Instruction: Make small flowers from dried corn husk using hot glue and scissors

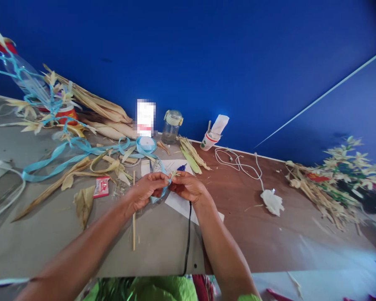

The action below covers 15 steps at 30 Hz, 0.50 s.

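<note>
Both my hands meet over the middle of the table. My left hand [150, 188] is closed in a pinch on a light blue ribbon [159, 197], which hangs in a loop below the fingers. Close against it, my right hand [188, 187] pinches a small pale piece of corn husk [174, 173] at the ribbon's end. A ribbon roll [146, 144] lies behind my hands, and a long blue strip [44, 171] trails from it to the left. Beyond my right hand is a dark blue tip of some tool [182, 167], the rest of which is hidden. White paper [178, 205] lies underneath.
Dried husks [106, 104] and a bottle wrapped in blue with husk flowers [34, 83] stand at the left. A glass jar [171, 127] and a paper cup [209, 140] line the wall. White cable [238, 161], a black cord [188, 242] and a thin stick [134, 230] lie about.
</note>
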Motion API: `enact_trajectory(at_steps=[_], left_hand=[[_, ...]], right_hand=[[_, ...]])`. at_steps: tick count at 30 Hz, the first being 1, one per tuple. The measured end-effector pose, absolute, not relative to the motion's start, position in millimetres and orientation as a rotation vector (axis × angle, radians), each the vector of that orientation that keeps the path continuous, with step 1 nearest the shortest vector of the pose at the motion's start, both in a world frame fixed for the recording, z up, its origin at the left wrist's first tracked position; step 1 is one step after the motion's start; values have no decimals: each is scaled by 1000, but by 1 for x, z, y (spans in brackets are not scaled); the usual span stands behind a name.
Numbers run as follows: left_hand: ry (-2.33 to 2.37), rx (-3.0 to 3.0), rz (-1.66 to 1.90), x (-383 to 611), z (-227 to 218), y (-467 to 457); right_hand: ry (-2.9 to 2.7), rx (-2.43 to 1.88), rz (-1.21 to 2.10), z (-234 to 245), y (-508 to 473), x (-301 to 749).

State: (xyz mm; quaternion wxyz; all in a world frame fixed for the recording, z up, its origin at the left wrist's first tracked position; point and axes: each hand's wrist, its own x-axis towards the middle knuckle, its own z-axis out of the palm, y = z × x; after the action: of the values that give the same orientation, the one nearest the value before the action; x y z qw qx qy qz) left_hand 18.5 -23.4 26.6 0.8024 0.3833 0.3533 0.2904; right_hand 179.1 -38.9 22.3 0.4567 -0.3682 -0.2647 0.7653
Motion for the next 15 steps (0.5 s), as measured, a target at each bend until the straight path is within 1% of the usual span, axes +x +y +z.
enact_trajectory(at_steps=[10,15], left_hand=[[655,786,465,10,23,-18],[753,851,460,10,27,-19]], right_hand=[[-742,-932,1902,27,-42,180],[-786,-1021,1829,28,-43,179]])
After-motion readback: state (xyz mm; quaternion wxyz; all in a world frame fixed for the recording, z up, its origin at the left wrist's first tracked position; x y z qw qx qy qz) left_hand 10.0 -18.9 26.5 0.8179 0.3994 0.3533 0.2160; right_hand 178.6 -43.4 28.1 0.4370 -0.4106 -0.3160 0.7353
